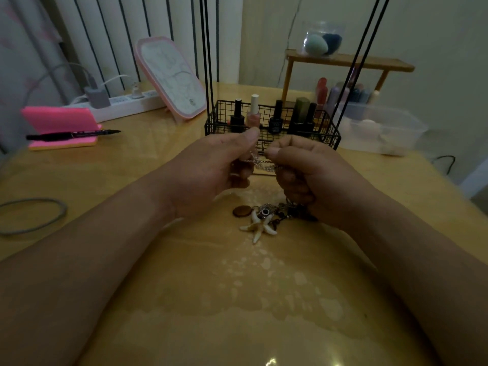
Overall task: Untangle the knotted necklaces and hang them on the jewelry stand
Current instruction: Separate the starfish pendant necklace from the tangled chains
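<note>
Both hands work the tangle above the table (211,299). The left hand (211,170) pinches the silver chain (261,163) between thumb and curled fingers, and the right hand (303,173) grips it just beside, fist closed round the strands. Its pendants (260,220) trail down onto the table. The knot probably sits between the thumbs, though blur hides it. Slacken rather than pull, teasing loops apart. The wire stand (335,133) and its upright rods (208,62) crowd close behind, so draw freed lengths toward the person, where the table is open.
</note>
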The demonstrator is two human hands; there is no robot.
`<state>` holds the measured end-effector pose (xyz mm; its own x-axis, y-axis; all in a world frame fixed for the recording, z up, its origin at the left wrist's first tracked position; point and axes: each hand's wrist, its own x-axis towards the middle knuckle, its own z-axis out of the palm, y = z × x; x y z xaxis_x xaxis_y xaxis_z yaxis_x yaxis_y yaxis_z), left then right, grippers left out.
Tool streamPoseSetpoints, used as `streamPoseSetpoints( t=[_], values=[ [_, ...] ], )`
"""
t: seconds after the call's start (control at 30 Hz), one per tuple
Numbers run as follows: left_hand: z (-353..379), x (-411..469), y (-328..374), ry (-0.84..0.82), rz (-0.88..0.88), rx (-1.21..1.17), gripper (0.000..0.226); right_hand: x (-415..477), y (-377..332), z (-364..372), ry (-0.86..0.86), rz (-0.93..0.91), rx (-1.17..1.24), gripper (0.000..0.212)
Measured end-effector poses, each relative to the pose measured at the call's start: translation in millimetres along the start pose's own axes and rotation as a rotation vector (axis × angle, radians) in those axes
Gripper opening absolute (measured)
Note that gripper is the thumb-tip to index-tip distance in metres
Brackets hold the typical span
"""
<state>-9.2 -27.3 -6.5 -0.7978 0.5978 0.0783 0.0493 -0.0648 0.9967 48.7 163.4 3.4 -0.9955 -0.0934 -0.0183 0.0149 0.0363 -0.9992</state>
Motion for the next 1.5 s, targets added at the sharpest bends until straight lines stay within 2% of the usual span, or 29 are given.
streamPoseSetpoints(
  t=[0.13, 0.17, 0.23, 0.4, 0.5, 0.57, 0.67, 1.0, 1.13, 1.27, 1.4, 1.5],
  values=[
    [-4, -2, 0, -0.173, -0.028, 0.097, 0.014, 0, -1, 0, 0.005, -0.002, 0.002, 0.007],
    [-6, -1, -1, -0.192, -0.010, 0.097, 0.016, 0, 0, 0, 0.008, 0.004, 0.009, 0.008],
    [-10, 0, -1, -0.158, 0.039, 0.074, 0.020, 1, 0, -2, 0.009, 0.019, 0.014, 0.010],
    [-11, 4, -1, 0.038, 0.142, -0.015, 0.015, 1, 1, -3, -0.053, 0.058, -0.038, 0.015],
    [-11, 5, -1, 0.112, 0.157, -0.070, 0.017, 0, 0, -4, -0.041, 0.042, -0.082, 0.026],
    [-7, 5, -1, 0.150, 0.135, -0.114, 0.016, 1, 0, -4, -0.024, 0.015, -0.151, 0.030],
    [-2, 5, -1, 0.163, 0.078, -0.190, 0.014, 0, 1, -2, -0.011, -0.034, -0.246, 0.023],
    [6, 5, 1, 0.202, -0.094, -0.232, 0.021, 1, 4, 2, 0.099, -0.140, -0.493, 0.029],
    [7, 4, 0, 0.184, -0.105, -0.243, 0.032, -3, 4, 6, 0.093, -0.197, -0.593, 0.032],
    [2, 5, 1, 0.301, -0.074, -0.285, 0.032, -5, 4, 7, 0.090, -0.197, -0.639, 0.029],
    [-1, 6, 0, 0.299, -0.079, -0.220, 0.021, -4, 6, 5, 0.094, -0.194, -0.623, 0.026],
    [0, 5, -2, 0.227, -0.082, 0.016, 0.014, -1, 7, 4, 0.128, -0.191, -0.547, 0.022]
  ],
)
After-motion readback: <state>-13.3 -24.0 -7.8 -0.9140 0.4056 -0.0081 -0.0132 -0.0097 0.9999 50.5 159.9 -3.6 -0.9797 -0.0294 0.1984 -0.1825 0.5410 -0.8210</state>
